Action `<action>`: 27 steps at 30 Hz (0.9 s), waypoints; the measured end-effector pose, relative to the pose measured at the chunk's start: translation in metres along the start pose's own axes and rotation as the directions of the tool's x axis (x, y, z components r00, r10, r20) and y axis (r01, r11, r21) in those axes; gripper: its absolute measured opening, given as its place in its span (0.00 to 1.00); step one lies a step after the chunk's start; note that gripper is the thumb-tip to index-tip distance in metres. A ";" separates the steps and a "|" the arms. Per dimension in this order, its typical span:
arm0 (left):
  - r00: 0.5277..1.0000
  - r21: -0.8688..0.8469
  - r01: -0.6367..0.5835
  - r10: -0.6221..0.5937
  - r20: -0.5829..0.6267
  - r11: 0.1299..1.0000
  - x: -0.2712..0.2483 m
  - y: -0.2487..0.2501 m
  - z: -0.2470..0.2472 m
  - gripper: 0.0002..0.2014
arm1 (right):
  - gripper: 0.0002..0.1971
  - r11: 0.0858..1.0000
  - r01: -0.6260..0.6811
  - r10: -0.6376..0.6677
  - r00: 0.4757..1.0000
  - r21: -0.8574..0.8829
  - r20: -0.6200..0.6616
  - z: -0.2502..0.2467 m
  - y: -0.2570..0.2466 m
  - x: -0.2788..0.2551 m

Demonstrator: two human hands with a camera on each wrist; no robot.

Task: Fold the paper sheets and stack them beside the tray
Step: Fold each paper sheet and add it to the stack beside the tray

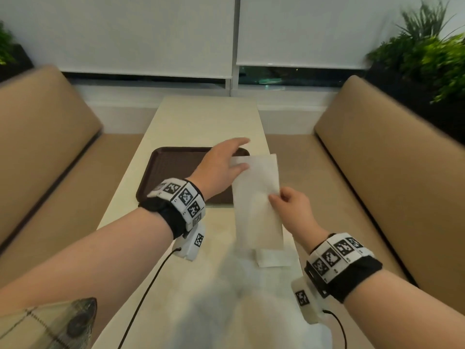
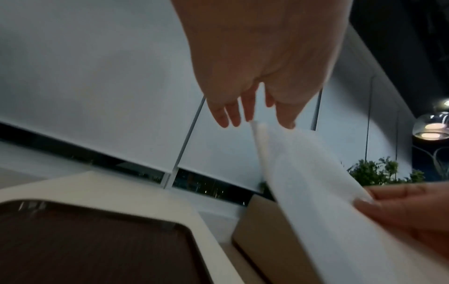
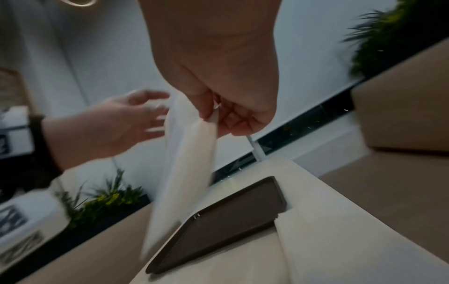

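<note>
Landmark: the brown tray (image 1: 176, 170), which lies flat on the cream table (image 1: 201, 117); every place below is told from it.

Held sheet: a white paper sheet (image 1: 256, 197), already doubled lengthwise into a long strip, is up in the air off the tray's right edge, its far end level with the tray's far right corner and its near end hanging past the tray's near edge, above the table.

Right hand: the right hand (image 1: 292, 207) is to the right of the tray's near right corner and pinches the strip's right edge about halfway along, thumb on top and curled fingers beneath; the right wrist view shows the paper (image 3: 184, 173) caught in that pinch (image 3: 218, 107).

Left hand: the left hand (image 1: 221, 165) hovers over the tray's right side, fingers straight and loosely spread, pointing at the strip's far end. In the left wrist view the fingertips (image 2: 286, 117) sit right at the sheet's top corner (image 2: 303, 173); whether they touch it I cannot tell. Nothing is gripped by this hand.

Folded piece: a small folded paper (image 1: 273, 258) lies flat on the table nearer the person than the tray, off its right corner, under the strip's lower end.

Loose paper: a blurred white sheet (image 1: 226, 298) lies closest to the person, well this side of the tray.

Surroundings: tan benches (image 1: 377, 152) flank the table on both sides of the tray.
</note>
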State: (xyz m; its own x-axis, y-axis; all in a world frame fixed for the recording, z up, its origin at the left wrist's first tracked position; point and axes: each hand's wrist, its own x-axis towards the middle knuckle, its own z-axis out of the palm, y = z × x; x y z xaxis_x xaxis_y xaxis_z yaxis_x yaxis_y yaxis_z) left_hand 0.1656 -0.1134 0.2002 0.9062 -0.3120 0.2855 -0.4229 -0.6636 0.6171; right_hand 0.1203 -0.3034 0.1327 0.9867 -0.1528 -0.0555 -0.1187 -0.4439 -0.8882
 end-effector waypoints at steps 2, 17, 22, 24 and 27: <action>0.987 -0.060 0.151 -0.147 0.060 0.987 -0.004 -0.010 0.021 0.30 | 0.14 0.983 -0.110 0.109 0.994 0.144 0.014 -0.007 0.016 0.010; 0.777 -0.282 0.628 -0.565 0.277 0.725 -0.026 -0.062 0.184 0.37 | 0.12 0.895 -0.297 0.319 0.948 -0.334 0.013 0.001 0.122 0.059; 0.733 -0.227 0.677 -0.617 0.286 0.700 -0.024 -0.071 0.197 0.40 | 0.14 0.878 -0.267 0.300 0.954 -0.397 0.022 0.008 0.136 0.063; 0.723 -0.215 0.687 -0.627 0.289 0.694 -0.022 -0.073 0.199 0.40 | 0.14 0.870 -0.255 0.294 0.956 -0.421 0.028 0.009 0.137 0.063; 0.714 -0.210 0.697 -0.635 0.294 0.686 -0.020 -0.072 0.203 0.40 | 0.14 0.871 -0.257 0.294 0.955 -0.418 0.026 0.011 0.139 0.065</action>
State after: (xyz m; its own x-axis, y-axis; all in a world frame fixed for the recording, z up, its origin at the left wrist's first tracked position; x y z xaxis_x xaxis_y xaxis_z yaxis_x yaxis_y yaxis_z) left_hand 0.1771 -0.1975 0.0007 0.9148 -0.0017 -0.4038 0.3417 -0.5296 0.7764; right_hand 0.1687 -0.3655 0.0008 0.9107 -0.2535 -0.3262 -0.4033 -0.7166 -0.5691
